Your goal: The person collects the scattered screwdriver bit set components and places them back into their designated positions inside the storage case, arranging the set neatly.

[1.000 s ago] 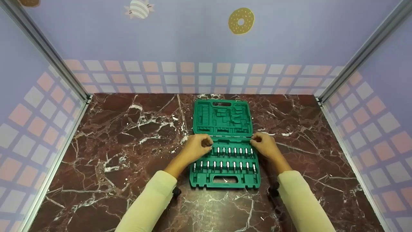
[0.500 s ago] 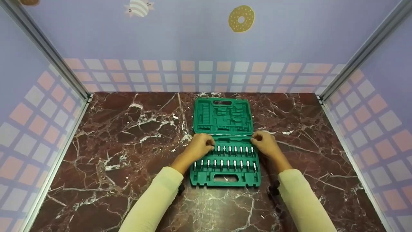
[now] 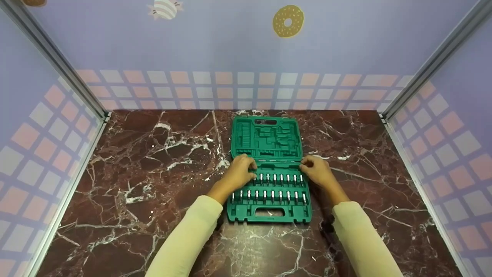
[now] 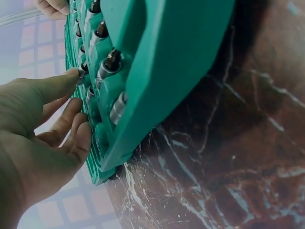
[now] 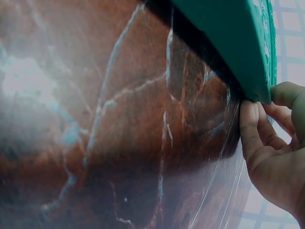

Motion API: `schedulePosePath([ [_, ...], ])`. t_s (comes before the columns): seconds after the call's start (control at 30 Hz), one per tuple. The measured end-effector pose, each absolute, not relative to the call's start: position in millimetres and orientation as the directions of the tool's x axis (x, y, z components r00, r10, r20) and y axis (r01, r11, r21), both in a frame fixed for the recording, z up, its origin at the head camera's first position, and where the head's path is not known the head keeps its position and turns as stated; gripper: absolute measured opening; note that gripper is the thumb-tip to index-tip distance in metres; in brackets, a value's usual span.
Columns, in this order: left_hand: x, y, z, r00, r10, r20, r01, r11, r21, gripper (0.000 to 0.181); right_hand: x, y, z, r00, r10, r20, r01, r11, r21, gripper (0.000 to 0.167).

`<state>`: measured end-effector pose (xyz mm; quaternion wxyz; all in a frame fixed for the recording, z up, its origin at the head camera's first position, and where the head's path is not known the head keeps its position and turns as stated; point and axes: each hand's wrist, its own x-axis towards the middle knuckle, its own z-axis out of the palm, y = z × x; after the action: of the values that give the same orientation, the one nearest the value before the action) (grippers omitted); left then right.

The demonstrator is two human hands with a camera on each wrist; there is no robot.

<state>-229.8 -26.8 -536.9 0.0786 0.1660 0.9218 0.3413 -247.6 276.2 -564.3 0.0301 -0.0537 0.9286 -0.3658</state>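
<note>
A green socket case point(image 3: 269, 212) lies open on the table, its lid point(image 3: 265, 134) folded back. Two rows of metal bit sockets point(image 3: 272, 195) stand in its tray. At the left end of the back row, my left hand point(image 3: 239, 169) pinches a bit socket point(image 4: 82, 77) between thumb and fingers; in the left wrist view the thumb lies against its metal and the fingers are partly hidden. My right hand point(image 3: 317, 171) grips the tray's right edge near the hinge. The right wrist view shows its thumb and fingers point(image 5: 249, 121) on either side of the green rim.
The dark red marbled table point(image 3: 153, 200) extends around the case. Pale purple walls with a checked band point(image 3: 246, 92) enclose the back and both sides. The case lid reaches close to the back wall.
My left hand has shifted slightly to the right along the back row, its forearm swinging the same way. My right hand keeps its grip on the case edge.
</note>
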Motion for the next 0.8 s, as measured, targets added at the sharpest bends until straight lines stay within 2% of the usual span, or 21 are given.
schedulePosePath([
  [0.7, -241, -17, -533, -0.963, 0.218, -0.160, 0.042, 0.704, 0.709, 0.023, -249, 275, -565, -0.992, -0.123, 0.002, -0.091, 0.728, -0.680, 0.013],
  [0.8, -241, -17, -533, -0.964, 0.220, -0.152, 0.048, 0.702, 0.710, 0.023, -249, 275, -564, -0.993, -0.118, 0.003, -0.089, 0.728, -0.680, 0.012],
])
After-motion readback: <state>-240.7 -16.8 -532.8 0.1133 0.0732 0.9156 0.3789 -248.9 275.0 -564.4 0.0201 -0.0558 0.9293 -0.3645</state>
